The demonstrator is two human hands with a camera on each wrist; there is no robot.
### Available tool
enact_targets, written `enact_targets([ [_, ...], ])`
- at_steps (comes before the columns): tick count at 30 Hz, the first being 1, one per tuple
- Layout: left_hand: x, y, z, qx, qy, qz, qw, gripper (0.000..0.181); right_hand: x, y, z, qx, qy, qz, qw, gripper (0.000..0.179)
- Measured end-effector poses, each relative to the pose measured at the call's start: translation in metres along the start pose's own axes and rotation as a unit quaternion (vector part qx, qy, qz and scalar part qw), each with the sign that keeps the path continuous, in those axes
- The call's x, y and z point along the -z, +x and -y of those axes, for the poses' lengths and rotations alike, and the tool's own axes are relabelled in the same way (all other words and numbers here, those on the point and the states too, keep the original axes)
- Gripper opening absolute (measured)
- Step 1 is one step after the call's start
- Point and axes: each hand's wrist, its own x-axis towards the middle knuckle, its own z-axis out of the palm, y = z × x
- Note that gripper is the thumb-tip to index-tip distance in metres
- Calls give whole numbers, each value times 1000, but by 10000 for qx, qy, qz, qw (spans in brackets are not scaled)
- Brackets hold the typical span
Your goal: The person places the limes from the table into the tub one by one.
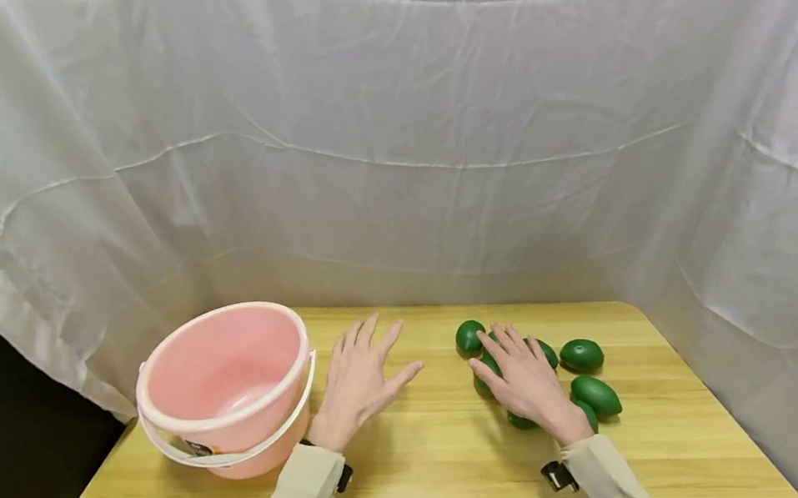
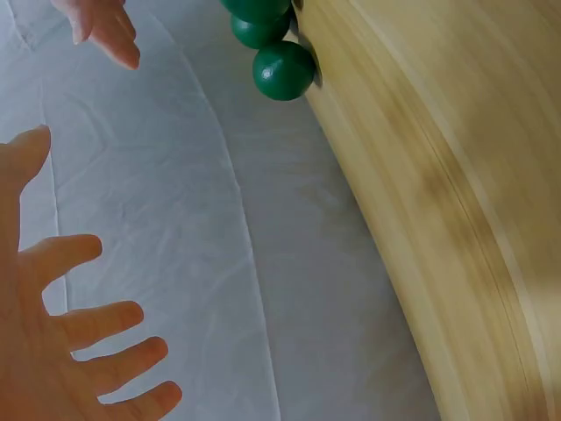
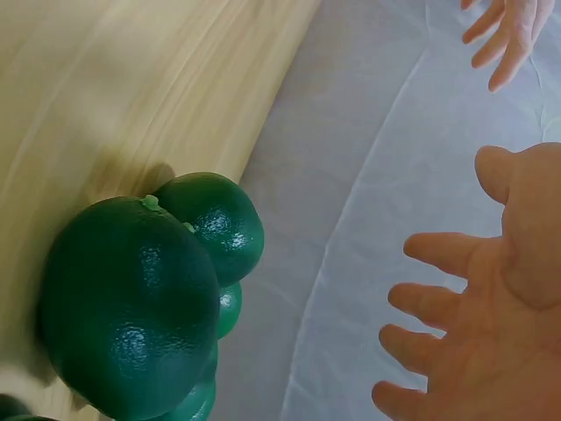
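Observation:
Several dark green, glossy avocados [image 1: 596, 396] lie in a loose cluster on the right part of the table. Over this cluster hovers my right hand [image 1: 530, 383], fingers spread and palm down, hiding some of the fruit in the head view. The right wrist view shows a large avocado [image 3: 131, 307] with a pale stem end, apart from the spread fingers [image 3: 429, 307]. My left hand [image 1: 359, 380] is held above the table with fingers spread and nothing in it. Just left of it stands a pink bucket [image 1: 231, 351], its white handle [image 1: 273, 442] lowered toward the front.
The wooden table [image 1: 429, 480] has light yellow grain and a rounded far right corner. White cloth [image 1: 411, 113] hangs behind it and along both sides. A dark area [image 1: 5, 419] shows beyond the left edge. Black bands [image 1: 559, 476] sit at both wrists.

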Motion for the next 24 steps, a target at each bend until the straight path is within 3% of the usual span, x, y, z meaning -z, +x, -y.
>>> enact_targets([
  [5,2,-1,0,81,-251,4,9997,71,-1,0,-4,105,84,-206,9997,63],
  [9,5,-3,1,39,-660,-351,9972,64,-1,-1,-7,189,222,-524,9982,57],
  [15,13,-5,4,-28,-878,-692,9937,55,1,-4,-11,36,527,-721,9960,48],
  [19,19,-6,5,-117,-954,-1139,9888,44,2,-6,-16,-71,692,-725,9949,45],
  [24,26,-9,6,-330,-1036,-1826,9772,30,6,-9,-21,-233,805,-678,9942,46],
])
